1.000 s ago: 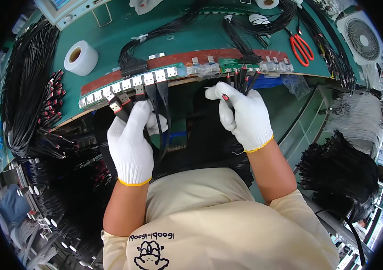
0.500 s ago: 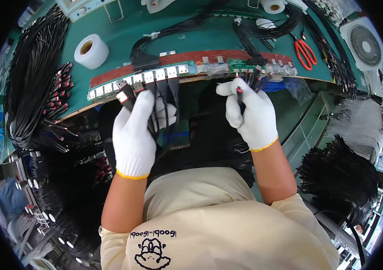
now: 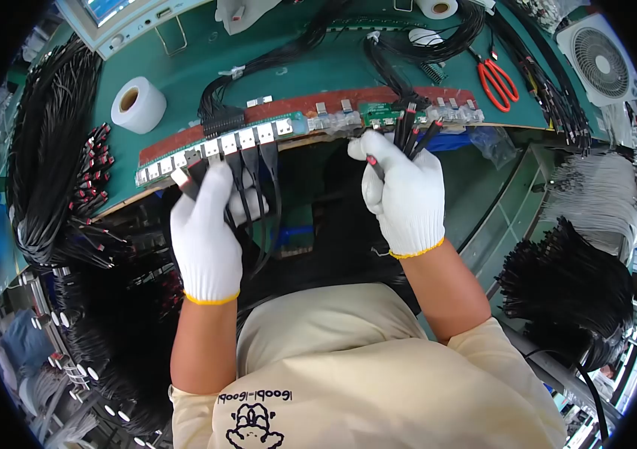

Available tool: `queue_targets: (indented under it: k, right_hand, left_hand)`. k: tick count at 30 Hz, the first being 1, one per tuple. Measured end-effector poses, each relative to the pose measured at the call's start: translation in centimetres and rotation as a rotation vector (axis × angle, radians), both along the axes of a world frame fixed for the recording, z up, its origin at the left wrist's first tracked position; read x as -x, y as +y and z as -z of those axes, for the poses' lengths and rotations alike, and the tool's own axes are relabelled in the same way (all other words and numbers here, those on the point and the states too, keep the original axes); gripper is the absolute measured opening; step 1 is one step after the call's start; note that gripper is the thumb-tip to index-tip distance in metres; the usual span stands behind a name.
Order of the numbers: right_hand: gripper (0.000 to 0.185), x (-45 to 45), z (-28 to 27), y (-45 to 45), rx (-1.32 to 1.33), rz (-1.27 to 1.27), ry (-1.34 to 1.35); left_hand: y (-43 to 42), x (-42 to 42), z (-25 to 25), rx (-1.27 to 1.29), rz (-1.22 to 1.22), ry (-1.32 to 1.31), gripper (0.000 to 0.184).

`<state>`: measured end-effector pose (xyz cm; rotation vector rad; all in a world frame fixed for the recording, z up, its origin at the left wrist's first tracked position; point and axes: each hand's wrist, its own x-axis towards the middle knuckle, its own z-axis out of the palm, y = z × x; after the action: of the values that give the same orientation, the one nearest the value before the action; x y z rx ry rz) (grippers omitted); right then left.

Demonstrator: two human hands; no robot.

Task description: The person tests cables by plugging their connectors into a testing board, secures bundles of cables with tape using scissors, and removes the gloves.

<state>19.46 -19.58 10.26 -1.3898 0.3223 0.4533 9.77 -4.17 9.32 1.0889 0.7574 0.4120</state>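
Note:
My left hand (image 3: 208, 243), in a white knit glove with a yellow cuff, is closed on black USB cables. One silver USB plug (image 3: 182, 179) sticks out past the thumb; another plug at the fingertips is at the row of white sockets (image 3: 176, 160). Just right of it, several black cables (image 3: 267, 165) hang from sockets of the same row. My gloved right hand (image 3: 408, 198) grips a bunch of black cables (image 3: 408, 129) with red-marked ends pointing up, below the green circuit board (image 3: 378, 112). One more cable end (image 3: 373, 162) shows between its fingers.
On the green bench (image 3: 273, 45) are a white roll (image 3: 139, 105), red-handled scissors (image 3: 498, 84), a bench instrument (image 3: 113, 22) and a fan (image 3: 601, 61). Black cable bundles hang at the left (image 3: 45, 150) and right (image 3: 569, 288).
My left hand has moved down and left, bringing one plug up to the socket row. My right hand has shifted slightly left with its cables. The whole view has shifted a little.

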Motion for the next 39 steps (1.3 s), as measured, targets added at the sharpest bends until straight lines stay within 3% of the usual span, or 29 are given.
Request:
queue_targets:
  k: [3, 6, 11, 16, 20, 24, 29, 35, 37, 39]
  right_hand:
    - [0.020, 0.2, 0.0, 0.0, 0.059, -0.053, 0.007]
    - [0.028, 0.1, 0.1, -1.3, -0.008, -0.125, -0.003]
    - [0.037, 0.3, 1.6, -2.8, -0.148, -0.156, 0.011]
    - [0.030, 0.0, 1.1, -2.4, -0.130, -0.148, -0.012]
    - [0.031, 0.8, 0.8, -1.6, -0.119, -0.002, 0.015]
    - [0.032, 3.4, 0.8, -2.0, -0.005, -0.059, -0.021]
    - [0.032, 0.0, 0.8, -1.1, 0.025, -0.183, 0.068]
    - [0.032, 0.2, 1.5, -1.9, -0.041, -0.202, 0.003]
    - [0.031, 0.4, 1.4, -2.0, -0.067, -0.197, 0.008]
    - [0.031, 0.1, 1.4, -2.3, -0.096, -0.188, 0.024]
  left_hand:
    - [0.4, -0.3, 0.2, 0.063, 0.013, -0.051, 0.027]
    - [-0.3, -0.1, -1.2, -0.010, -0.074, 0.049, 0.029]
    - [1.0, 2.6, 1.2, -0.189, -0.050, 0.061, 0.028]
    - [1.5, 2.2, 1.3, -0.117, -0.017, 0.038, 0.025]
    - [1.3, 1.8, 0.9, -0.094, -0.074, 0.053, 0.025]
    - [0.9, 1.2, 0.2, -0.042, -0.106, 0.054, 0.023]
    - [1.1, 1.4, 1.2, -0.046, -0.109, -0.008, 0.022]
    - [0.6, 0.0, -0.3, 0.044, -0.150, -0.017, 0.021]
    - [1.6, 1.0, 0.1, 0.015, -0.017, -0.021, 0.025]
    - [1.1, 1.0, -0.5, -0.041, -0.076, 0.029, 0.032]
